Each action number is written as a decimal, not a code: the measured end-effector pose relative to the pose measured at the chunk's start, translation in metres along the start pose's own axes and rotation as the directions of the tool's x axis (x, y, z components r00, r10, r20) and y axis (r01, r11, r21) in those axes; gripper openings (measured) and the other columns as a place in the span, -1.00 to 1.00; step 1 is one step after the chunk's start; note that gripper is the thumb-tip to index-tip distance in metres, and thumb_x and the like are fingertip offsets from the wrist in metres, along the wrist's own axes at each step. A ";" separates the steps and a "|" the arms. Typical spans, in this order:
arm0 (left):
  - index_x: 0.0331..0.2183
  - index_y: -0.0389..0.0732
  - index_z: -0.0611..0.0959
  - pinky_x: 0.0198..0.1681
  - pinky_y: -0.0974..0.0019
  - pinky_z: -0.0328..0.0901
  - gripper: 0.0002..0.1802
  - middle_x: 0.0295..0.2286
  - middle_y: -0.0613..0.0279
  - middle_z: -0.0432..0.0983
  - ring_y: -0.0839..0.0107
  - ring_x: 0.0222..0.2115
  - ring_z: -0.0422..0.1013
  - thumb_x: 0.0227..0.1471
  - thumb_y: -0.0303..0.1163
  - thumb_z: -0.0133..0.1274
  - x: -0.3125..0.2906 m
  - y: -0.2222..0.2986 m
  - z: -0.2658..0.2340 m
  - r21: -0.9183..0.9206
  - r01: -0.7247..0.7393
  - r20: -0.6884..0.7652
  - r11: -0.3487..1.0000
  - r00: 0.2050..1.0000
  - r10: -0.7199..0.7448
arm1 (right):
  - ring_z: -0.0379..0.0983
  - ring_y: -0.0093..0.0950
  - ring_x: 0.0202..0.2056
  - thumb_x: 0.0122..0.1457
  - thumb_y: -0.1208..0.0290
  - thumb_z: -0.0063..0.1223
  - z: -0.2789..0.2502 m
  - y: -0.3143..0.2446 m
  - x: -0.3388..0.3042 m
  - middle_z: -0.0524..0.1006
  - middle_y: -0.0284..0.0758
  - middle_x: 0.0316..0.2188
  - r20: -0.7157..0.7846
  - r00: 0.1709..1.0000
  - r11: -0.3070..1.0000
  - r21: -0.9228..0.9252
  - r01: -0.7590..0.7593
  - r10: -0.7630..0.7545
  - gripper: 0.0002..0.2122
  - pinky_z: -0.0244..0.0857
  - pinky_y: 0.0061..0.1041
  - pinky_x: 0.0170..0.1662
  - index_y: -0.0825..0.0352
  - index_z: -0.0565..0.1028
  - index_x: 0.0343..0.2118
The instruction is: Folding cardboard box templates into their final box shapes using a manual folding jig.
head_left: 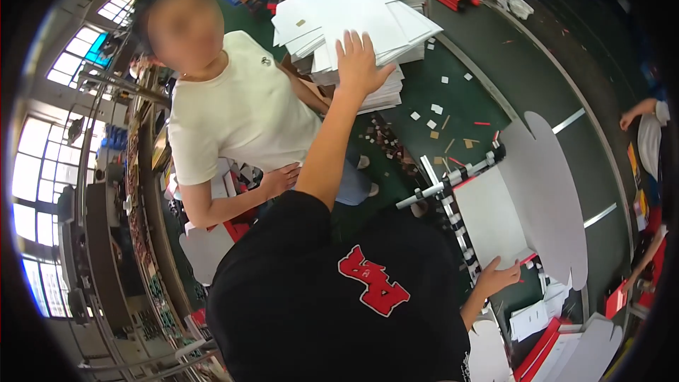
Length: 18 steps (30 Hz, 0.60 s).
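Observation:
My left arm stretches forward, and my left hand (359, 67) is over the near edge of a tall stack of white cardboard sheets (361, 7). Its fingers are spread; whether the palm presses on the top sheet cannot be told. On the right, my right hand (497, 279) is at the near corner of a folded white cardboard piece (488, 212), beside a small red-edged flap. Thumb and fingers are apart there, seemingly touching the edge. This piece lies against a metal frame with black and white rollers (453, 216). A large grey-white panel with rounded ends (548, 191) extends from its far side.
A person in a cream T-shirt (240, 106) stands close at the left of the stack. Dark green conveyor belts (566, 92) with metal rails curve along the right. Cardboard scraps (437, 110) litter the green surface. Red and white cardboard pieces (548, 354) lie at lower right.

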<state>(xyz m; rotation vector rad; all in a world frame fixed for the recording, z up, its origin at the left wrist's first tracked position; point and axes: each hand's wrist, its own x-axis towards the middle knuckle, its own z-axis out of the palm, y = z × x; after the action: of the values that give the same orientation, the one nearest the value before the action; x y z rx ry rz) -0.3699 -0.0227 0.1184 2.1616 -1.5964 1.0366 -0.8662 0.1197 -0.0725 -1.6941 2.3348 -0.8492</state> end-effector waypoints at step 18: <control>-0.17 -0.15 0.55 -0.36 0.02 0.34 -0.64 -0.41 -0.01 0.53 -0.03 -0.39 0.46 -0.05 -0.53 -0.17 0.023 -0.041 -0.027 -0.248 -0.021 0.233 0.969 0.969 0.081 | 0.39 -0.37 -0.30 0.09 0.43 0.01 -0.005 -0.055 -0.016 0.32 -0.12 -0.13 0.231 0.972 0.950 0.309 -0.040 -0.034 -0.64 0.32 -0.46 -0.32 0.43 0.32 -0.05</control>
<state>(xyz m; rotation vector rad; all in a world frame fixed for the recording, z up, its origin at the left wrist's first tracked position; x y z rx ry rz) -0.3400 -0.0093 0.1611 2.1506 -1.7873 0.5676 -0.8171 0.1246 -0.0432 -1.5615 1.9318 -0.9064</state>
